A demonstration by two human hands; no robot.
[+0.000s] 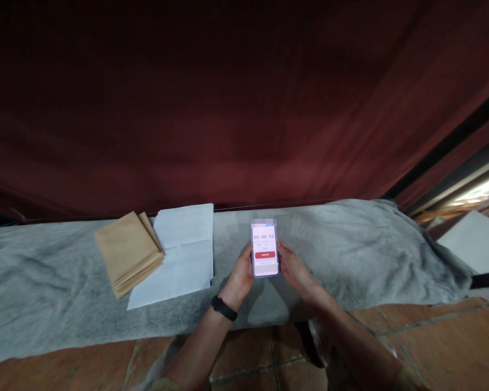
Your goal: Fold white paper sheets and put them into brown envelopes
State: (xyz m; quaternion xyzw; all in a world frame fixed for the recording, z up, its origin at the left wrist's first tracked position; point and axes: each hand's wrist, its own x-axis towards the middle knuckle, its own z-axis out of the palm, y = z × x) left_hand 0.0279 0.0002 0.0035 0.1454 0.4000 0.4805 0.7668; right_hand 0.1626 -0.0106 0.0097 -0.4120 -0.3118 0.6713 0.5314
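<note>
Currently, a phone [264,269] is being held between the two hands, its lit screen being turned up to view. By the left hand [242,274], half curled, the near left edge of the phone is being gripped; by the right hand [293,266], partly closed, the opposite edge is being held with bent fingers. Whether the phone is also being supported from below by the cloth-covered table [350,239] cannot be told.

Between the hands, a count of 00:00:02 is being displayed above a red button [264,254]. From this, the work is judged to be at a very early point, though whether the count is running cannot be told.

Just to the left of the left hand, white sheets [189,266] are lying in a pile, their left side being overlapped by a stack of brown envelopes [128,247]. Neither pile is being touched by a hand, and no work on them is being shown; how much is left cannot be judged. Beyond both hands, the far side is being closed off by a dark red curtain [244,136]. Around the left wrist, a black band [224,308] is being worn.
</note>
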